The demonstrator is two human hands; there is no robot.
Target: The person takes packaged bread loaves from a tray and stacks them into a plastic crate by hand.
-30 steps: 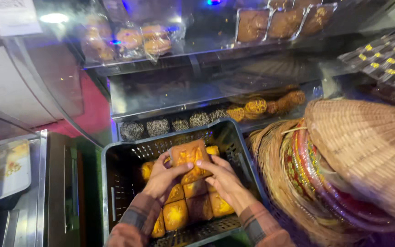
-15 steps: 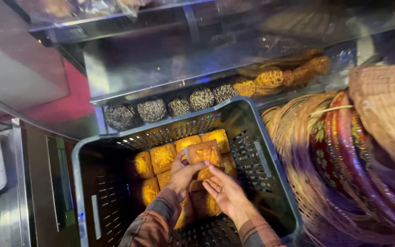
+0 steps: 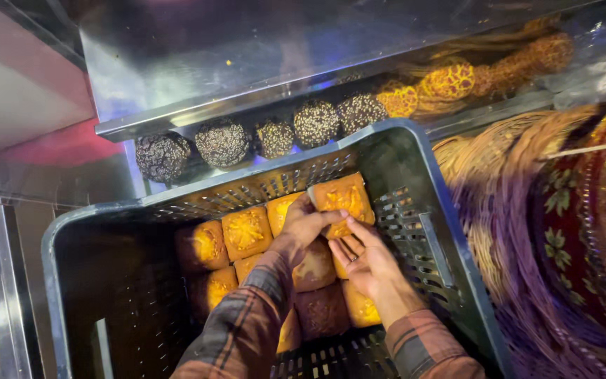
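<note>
Two hands, both mine, reach down into a dark perforated plastic crate (image 3: 450,260); items listed from nearest outward.

Sleeves: plaid cuffs at 6 o'clock, forearms angled up toward 12, wrists converging.

Right hand (image 3: 367,265): palm turned up and inward, fingers loosely spread beneath the lifted packet, apparently as support; I see no closed grip.

Left hand (image 3: 304,226): knuckles up, fingers and thumb curled onto the near edge of one wrapped orange bun packet (image 3: 341,200). I judge this a pinch on the packet's lower edge, though the thumb is partly hidden.

Held packet: at the crate's 1 o'clock corner, tilted, its far edge near the crate wall, raised above its neighbours.

Packed buns (image 3: 245,231): similar wrapped orange pieces in rows across the crate floor, touching side by side, probably laid flat to fill the space tightly. The left part of the crate is in shadow; contents there cannot be told.

Woven basket (image 3: 569,238): at 3 o'clock, just beside the crate, purple and red lining.

Dark seeded round pastries (image 3: 226,142): at 12 o'clock, a row on a metal shelf beyond the crate rim.

Golden lattice pastries (image 3: 450,81): at 1 o'clock, farther along that shelf.
</note>
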